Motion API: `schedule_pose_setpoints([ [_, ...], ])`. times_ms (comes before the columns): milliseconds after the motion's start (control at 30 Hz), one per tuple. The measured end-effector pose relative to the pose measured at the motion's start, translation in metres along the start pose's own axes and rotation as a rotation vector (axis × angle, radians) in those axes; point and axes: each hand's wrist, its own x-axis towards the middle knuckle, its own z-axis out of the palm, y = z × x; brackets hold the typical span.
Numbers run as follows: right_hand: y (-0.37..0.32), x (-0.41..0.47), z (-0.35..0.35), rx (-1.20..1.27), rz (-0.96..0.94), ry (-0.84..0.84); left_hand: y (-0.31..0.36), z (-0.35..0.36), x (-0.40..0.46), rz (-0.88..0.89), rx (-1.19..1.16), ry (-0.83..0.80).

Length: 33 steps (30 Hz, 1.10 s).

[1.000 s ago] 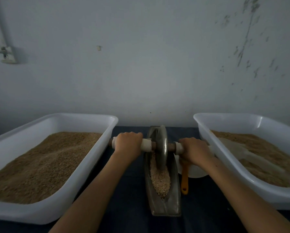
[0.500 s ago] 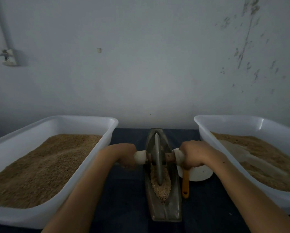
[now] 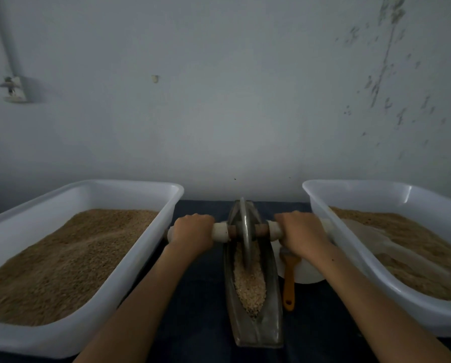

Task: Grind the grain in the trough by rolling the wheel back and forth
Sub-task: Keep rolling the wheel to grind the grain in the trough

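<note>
Clearly I'm mid-grind: my left hand (image 3: 193, 231) and right hand (image 3: 301, 235) each have fingers wrapped around the axle, with the wheel (image 3: 245, 231) between them at the trough's (image 3: 270, 323) far end. Grain (image 3: 249, 286) nearer me looks coarse, so many passes seem left.

Two white plastic tubs, one on the left (image 3: 130, 247) and one on the right (image 3: 350, 247), each holding brown grain; one metal trough (image 3: 255, 328) with one grinding wheel (image 3: 245, 231) on one axle; two hands, left hand (image 3: 193, 231) and right hand (image 3: 301, 233); one orange-handled brush (image 3: 289, 281); one white dish (image 3: 308, 273); one wall socket (image 3: 15, 89)
</note>
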Motion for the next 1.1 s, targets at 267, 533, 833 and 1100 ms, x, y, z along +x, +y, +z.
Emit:
schedule_pose_setpoints([
  [267, 0.004, -0.005, -0.028, 0.154, 0.042, -0.616, -0.002, -0.009, 0.005, 0.049, 0.034, -0.330],
  [533, 0.003, -0.002, -0.014, 0.081, 0.017, -0.354, -0.002, -0.006, 0.005, 0.017, -0.009, -0.262],
  [833, 0.000, -0.011, 0.009, 0.158, 0.088, 0.010, 0.013, -0.005, -0.005, 0.034, 0.124, 0.225],
  [1100, -0.002, -0.011, -0.016, 0.067, 0.032, -0.291, 0.000, -0.011, 0.002, 0.050, 0.039, -0.222],
])
